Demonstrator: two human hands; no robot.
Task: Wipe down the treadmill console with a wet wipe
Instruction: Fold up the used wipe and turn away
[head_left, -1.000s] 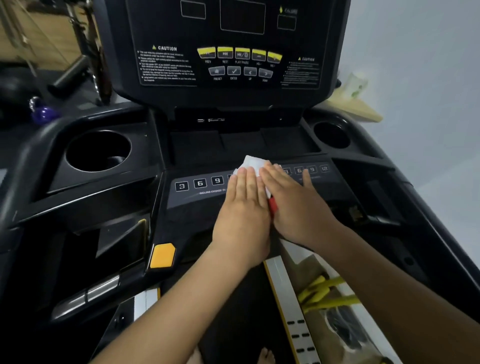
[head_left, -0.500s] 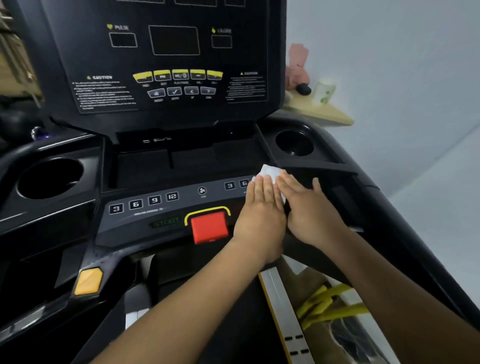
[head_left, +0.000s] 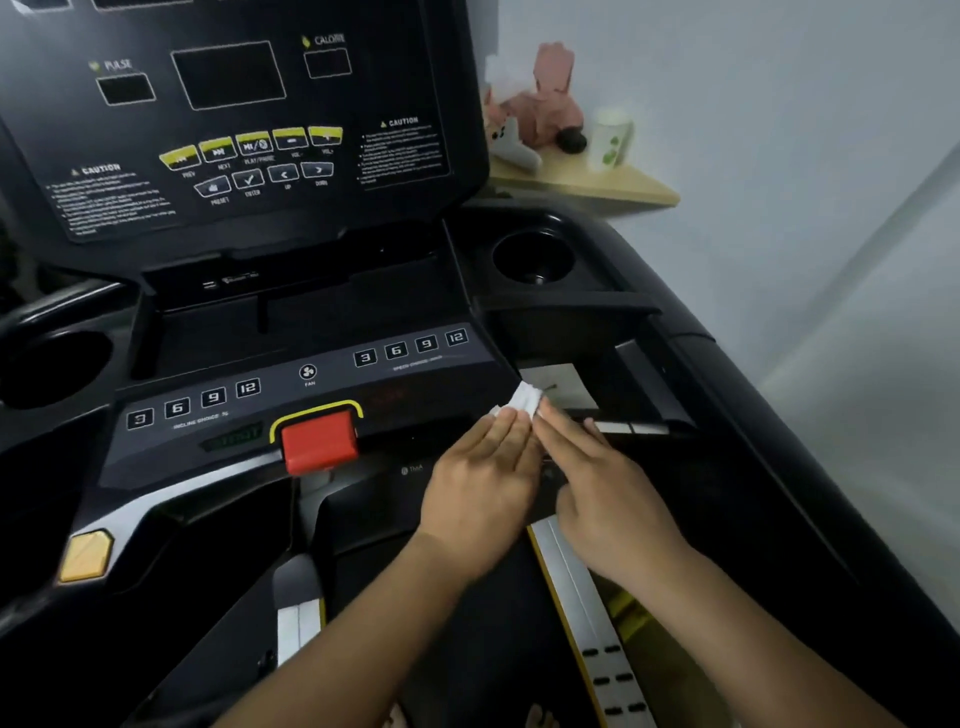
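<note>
Folded white wet wipe (head_left: 523, 400): soft, light, probably slick; pinned flat under fingertips of left hand (head_left: 480, 488) and right hand (head_left: 605, 488) on black plastic treadmill console (head_left: 415, 384); press centrally.

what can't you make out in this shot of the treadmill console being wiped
- Wet wipe: mostly hidden in the head view under the left hand and right hand; only a bunched white end shows.
- Caution text on the console: too small and blurred to read.
- Left cup holder: cut off by the left edge.
- Pink figure on the wooden shelf: blurred, shape unclear.
</note>
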